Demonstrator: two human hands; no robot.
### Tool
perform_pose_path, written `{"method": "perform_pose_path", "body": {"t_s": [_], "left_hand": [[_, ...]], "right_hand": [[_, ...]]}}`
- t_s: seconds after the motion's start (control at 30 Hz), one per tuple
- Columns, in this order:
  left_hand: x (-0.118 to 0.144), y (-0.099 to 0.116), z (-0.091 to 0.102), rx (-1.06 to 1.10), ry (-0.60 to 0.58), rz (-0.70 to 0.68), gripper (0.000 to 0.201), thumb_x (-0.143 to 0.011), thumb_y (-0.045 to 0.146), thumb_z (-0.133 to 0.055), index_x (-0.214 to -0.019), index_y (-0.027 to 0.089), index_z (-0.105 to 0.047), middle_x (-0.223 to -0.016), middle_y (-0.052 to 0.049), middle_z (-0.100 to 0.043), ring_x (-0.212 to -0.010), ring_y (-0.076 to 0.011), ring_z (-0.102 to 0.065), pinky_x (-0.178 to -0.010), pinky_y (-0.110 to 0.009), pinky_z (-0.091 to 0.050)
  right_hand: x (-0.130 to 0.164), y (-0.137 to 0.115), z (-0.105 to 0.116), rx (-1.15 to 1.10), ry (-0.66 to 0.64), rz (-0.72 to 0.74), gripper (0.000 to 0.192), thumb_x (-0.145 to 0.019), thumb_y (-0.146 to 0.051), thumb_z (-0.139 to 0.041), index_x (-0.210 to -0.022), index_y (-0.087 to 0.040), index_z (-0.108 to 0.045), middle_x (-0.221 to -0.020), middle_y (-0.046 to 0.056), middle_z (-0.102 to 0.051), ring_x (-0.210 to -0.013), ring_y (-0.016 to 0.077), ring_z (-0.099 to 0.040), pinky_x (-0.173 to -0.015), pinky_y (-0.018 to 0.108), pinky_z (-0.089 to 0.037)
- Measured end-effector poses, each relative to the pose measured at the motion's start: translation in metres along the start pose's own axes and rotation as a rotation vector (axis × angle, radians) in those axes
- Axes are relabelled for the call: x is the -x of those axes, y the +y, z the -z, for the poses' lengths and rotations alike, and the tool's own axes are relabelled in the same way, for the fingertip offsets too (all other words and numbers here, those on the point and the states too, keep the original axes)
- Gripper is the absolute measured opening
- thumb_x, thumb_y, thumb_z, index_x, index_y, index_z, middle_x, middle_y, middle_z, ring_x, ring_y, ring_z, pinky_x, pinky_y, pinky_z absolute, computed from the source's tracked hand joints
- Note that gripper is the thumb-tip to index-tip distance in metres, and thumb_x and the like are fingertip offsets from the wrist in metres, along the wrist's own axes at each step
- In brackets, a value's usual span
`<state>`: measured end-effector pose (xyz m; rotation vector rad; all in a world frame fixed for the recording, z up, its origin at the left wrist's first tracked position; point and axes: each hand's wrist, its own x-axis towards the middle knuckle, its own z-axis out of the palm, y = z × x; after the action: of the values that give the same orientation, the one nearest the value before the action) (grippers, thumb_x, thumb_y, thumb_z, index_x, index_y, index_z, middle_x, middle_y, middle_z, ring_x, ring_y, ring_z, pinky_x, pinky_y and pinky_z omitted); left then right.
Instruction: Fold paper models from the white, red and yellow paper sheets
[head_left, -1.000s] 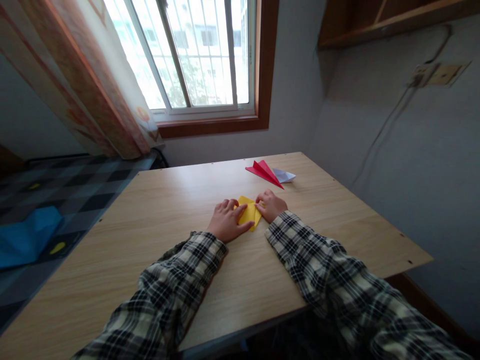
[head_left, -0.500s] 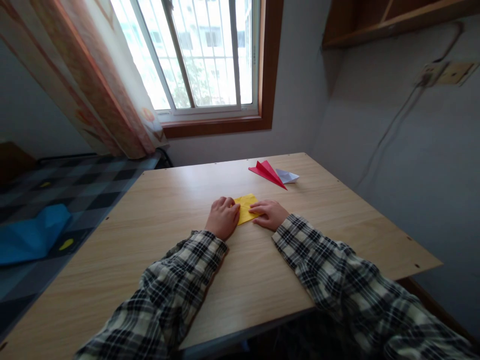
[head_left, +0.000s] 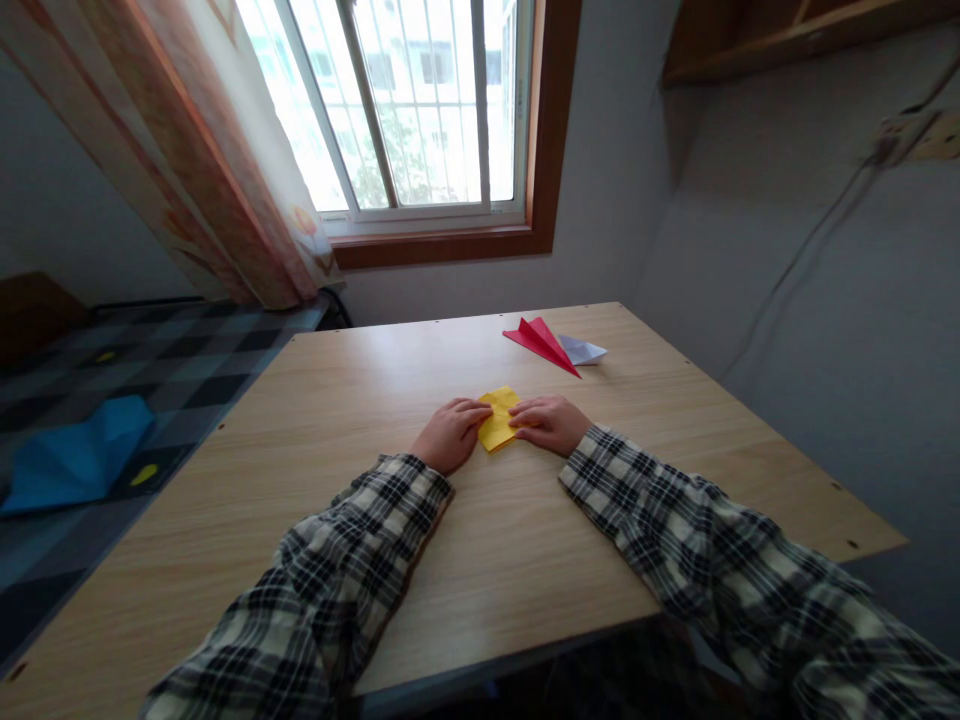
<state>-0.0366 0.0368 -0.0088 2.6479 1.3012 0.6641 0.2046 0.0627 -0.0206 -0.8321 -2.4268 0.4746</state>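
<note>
Head view: the left hand [head_left: 450, 433], its fingers bent and close together, touches the left side of a small, folded yellow paper piece [head_left: 498, 420] on the pale wood-grain table [head_left: 495, 560] — the right hand [head_left: 553, 424], fingers gathered, touches its right side — pinched or merely pressed, I cannot tell.

Bright daylight comes through a sliding window with pale metal frames [head_left: 420, 110], set in a reddish-brown wooden surround [head_left: 553, 130]; bars cross the view outside. A floral orange-and-cream fabric curtain [head_left: 172, 150] hangs at its left. The plain grey-white walls [head_left: 611, 150] look dim. A brown wooden shelf [head_left: 817, 45] juts out at upper right, above a cream wall socket [head_left: 896, 138] with a thin, pale cable [head_left: 795, 255]. A pale wood-grain table [head_left: 337, 385] adjoins a dark checked cloth cover [head_left: 187, 350].
</note>
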Motion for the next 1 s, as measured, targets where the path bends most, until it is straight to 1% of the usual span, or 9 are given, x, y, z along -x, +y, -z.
{"method": "perform_pose_path", "body": {"t_s": [0.13,0.23,0.37,0.5,0.57,0.63,0.73,0.83,1.0], "left_hand": [[0.000,0.000,0.001,-0.004,-0.001,0.012,0.042,-0.085,0.012,-0.042,-0.117,0.017,-0.069,-0.121,-0.009,-0.069,-0.114,-0.0220,-0.060,-0.106,-0.041,-0.047],[0.000,0.001,0.005,0.000,-0.038,0.030,0.044,-0.082,0.013,-0.043,-0.118,0.015,-0.069,-0.124,-0.009,-0.068,-0.116,-0.0228,-0.059,-0.108,-0.040,-0.045],[-0.002,0.004,0.011,0.054,-0.071,0.058,0.042,-0.087,0.020,-0.041,-0.117,0.018,-0.070,-0.125,-0.007,-0.067,-0.118,-0.0231,-0.057,-0.109,-0.042,-0.043],[-0.002,0.007,0.012,0.083,-0.045,0.051,0.036,-0.094,0.035,-0.044,-0.110,0.019,-0.071,-0.121,-0.007,-0.069,-0.114,-0.0235,-0.059,-0.106,-0.043,-0.045],[-0.002,0.007,0.009,0.073,-0.022,0.044,0.032,-0.094,0.035,-0.047,-0.105,0.020,-0.072,-0.119,-0.007,-0.070,-0.112,-0.0234,-0.060,-0.104,-0.042,-0.046],[-0.002,0.006,0.007,0.055,-0.007,0.037,0.029,-0.093,0.029,-0.046,-0.103,0.019,-0.072,-0.118,-0.008,-0.071,-0.111,-0.0232,-0.061,-0.104,-0.041,-0.047],[-0.002,0.004,0.003,0.026,0.004,0.048,0.031,-0.090,0.022,-0.048,-0.113,0.016,-0.068,-0.117,-0.009,-0.071,-0.111,-0.0237,-0.061,-0.102,-0.041,-0.048],[-0.002,0.003,0.002,0.017,0.016,0.067,0.038,-0.087,0.019,-0.051,-0.122,0.016,-0.063,-0.117,-0.009,-0.071,-0.112,-0.0237,-0.062,-0.102,-0.041,-0.049],[-0.001,0.002,0.001,-0.004,0.037,0.038,0.033,-0.088,0.020,-0.052,-0.118,0.018,-0.066,-0.115,-0.008,-0.072,-0.110,-0.0228,-0.063,-0.100,-0.041,-0.051]], "right_hand": [[0.001,-0.003,0.000,-0.003,0.026,-0.073,0.019,-0.092,-0.027,-0.057,-0.095,-0.023,-0.075,-0.112,0.004,-0.074,-0.108,0.0160,-0.067,-0.100,0.032,-0.048],[0.001,-0.008,0.000,0.033,0.078,-0.122,0.017,-0.090,-0.023,-0.058,-0.092,-0.019,-0.074,-0.109,0.006,-0.074,-0.102,0.0169,-0.067,-0.098,0.031,-0.048],[0.000,-0.012,0.000,0.067,0.145,-0.212,0.011,-0.086,-0.022,-0.063,-0.082,-0.018,-0.072,-0.108,0.008,-0.072,-0.102,0.0187,-0.064,-0.097,0.033,-0.046],[-0.001,-0.013,0.001,0.097,0.157,-0.269,0.011,-0.085,-0.025,-0.065,-0.077,-0.018,-0.068,-0.106,0.008,-0.071,-0.102,0.0197,-0.062,-0.097,0.033,-0.044],[-0.002,-0.013,0.001,0.120,0.154,-0.289,0.012,-0.085,-0.026,-0.066,-0.077,-0.018,-0.067,-0.103,0.008,-0.070,-0.102,0.0200,-0.061,-0.096,0.033,-0.043],[-0.003,-0.013,-0.001,0.147,0.146,-0.308,0.012,-0.086,-0.027,-0.065,-0.078,-0.017,-0.066,-0.101,0.008,-0.070,-0.101,0.0204,-0.060,-0.095,0.033,-0.042],[-0.004,-0.013,-0.003,0.190,0.122,-0.321,0.011,-0.086,-0.026,-0.065,-0.081,-0.017,-0.065,-0.097,0.007,-0.068,-0.098,0.0213,-0.058,-0.092,0.033,-0.042],[-0.004,-0.011,-0.004,0.219,0.112,-0.325,0.008,-0.085,-0.024,-0.066,-0.089,-0.018,-0.065,-0.098,0.007,-0.067,-0.097,0.0225,-0.057,-0.091,0.035,-0.041],[-0.002,-0.008,-0.006,0.219,0.122,-0.294,0.010,-0.085,-0.022,-0.065,-0.095,-0.019,-0.067,-0.101,0.007,-0.067,-0.099,0.0237,-0.057,-0.091,0.037,-0.042]]}}
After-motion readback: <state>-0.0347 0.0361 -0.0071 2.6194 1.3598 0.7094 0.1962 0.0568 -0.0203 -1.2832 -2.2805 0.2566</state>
